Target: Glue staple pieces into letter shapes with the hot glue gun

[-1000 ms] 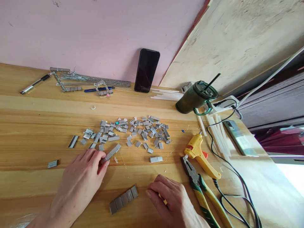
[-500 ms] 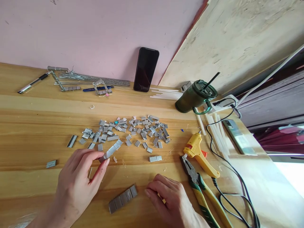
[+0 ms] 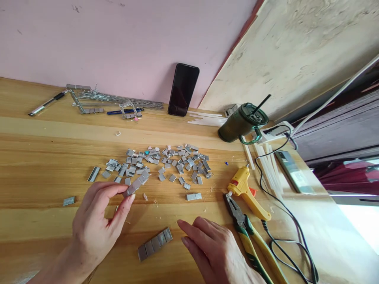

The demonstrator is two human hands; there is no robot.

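My left hand (image 3: 97, 219) pinches one end of a short strip of joined grey metal clips (image 3: 137, 183) between thumb and fingertips. The strip is held up at a slant in front of the scattered pile of loose metal clips (image 3: 181, 165). A second, wider strip of joined clips (image 3: 155, 243) lies on the table between my hands. Just right of that strip is my right hand (image 3: 210, 246), holding nothing, with index finger stretched out and thumb apart from it. A short joined piece of clips (image 3: 194, 196) rests beyond my right hand.
Pliers (image 3: 241, 221) and a yellow glue gun (image 3: 247, 191) with its black cord lie to the right. Behind them stand a green mug (image 3: 241, 124) and glue sticks (image 3: 268, 169). A phone (image 3: 184, 90) leans on the wall. Metal rods (image 3: 124, 99) and a pen (image 3: 47, 103) lie at the back left.
My right hand's index finger and thumb have spread apart from a curled pose. My left hand still holds the strip, turned slightly. The whole view has shifted a little.
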